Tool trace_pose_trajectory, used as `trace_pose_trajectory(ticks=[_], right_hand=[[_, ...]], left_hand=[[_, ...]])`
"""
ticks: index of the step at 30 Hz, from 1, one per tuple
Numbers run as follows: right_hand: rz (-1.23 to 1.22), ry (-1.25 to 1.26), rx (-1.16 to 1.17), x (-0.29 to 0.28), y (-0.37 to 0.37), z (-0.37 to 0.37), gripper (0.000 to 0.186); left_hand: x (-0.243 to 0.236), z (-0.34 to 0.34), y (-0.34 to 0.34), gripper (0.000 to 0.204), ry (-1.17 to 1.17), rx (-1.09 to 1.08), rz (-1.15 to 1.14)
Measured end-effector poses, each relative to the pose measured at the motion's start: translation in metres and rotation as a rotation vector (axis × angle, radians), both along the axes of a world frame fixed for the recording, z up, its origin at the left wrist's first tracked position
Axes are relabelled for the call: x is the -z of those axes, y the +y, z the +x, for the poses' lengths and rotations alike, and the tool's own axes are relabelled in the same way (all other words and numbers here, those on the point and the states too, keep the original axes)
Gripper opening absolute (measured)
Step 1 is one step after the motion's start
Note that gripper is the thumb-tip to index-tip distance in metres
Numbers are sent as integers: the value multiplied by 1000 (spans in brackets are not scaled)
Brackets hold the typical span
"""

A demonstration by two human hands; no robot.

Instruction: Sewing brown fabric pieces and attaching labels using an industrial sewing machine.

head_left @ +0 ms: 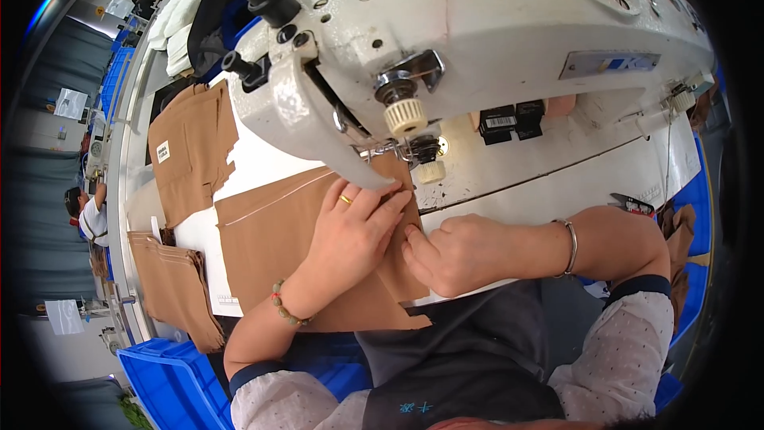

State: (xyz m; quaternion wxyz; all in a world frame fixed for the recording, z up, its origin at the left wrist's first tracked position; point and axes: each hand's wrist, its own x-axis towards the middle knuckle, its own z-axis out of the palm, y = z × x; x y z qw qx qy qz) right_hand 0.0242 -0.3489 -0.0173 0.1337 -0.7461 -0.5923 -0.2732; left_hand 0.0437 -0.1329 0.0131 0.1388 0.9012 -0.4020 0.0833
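A brown fabric piece (263,255) with a pale line near its upper edge lies on the white table beneath a white industrial sewing machine (493,16). My left hand (358,231) rests on this cloth just below the presser area, its fingers extended and bent slightly, tips beside the machine's curved guard. To its right, my right hand (458,251) has its fingers curled, with thumb and index pinching the cloth's right edge. The needle itself is too small to make out.
Stacked brown pieces (187,151) (171,287) lie left, white bundles (171,20) farther back. Snips (633,205) lie right. Blue bins (159,382) flank the table. Another person (95,215) sits at a machine at far left.
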Motion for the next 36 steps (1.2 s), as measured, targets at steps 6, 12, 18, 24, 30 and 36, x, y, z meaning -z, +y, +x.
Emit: trace_pose_trajectory(ticks=[6, 12, 18, 24, 30, 36], right_hand=[[-61, 2, 58, 4, 0, -3, 30], [-66, -36, 104, 4, -1, 0, 29], [72, -9, 122, 11, 3, 15, 21], [-13, 46, 172, 6, 0, 20, 27], [-74, -59, 170, 7, -4, 15, 22], [-67, -28, 55, 2, -3, 7, 15]], left_hand=[[11, -4, 3, 35, -31, -1, -52], [15, 1, 6, 37, -49, 3, -70], [18, 22, 6, 27, -78, 32, -115], [10, 31, 10, 23, -56, 18, -176], [-8, 32, 115, 29, -77, -633, -107], [-16, 37, 203, 23, 440, -863, -191]])
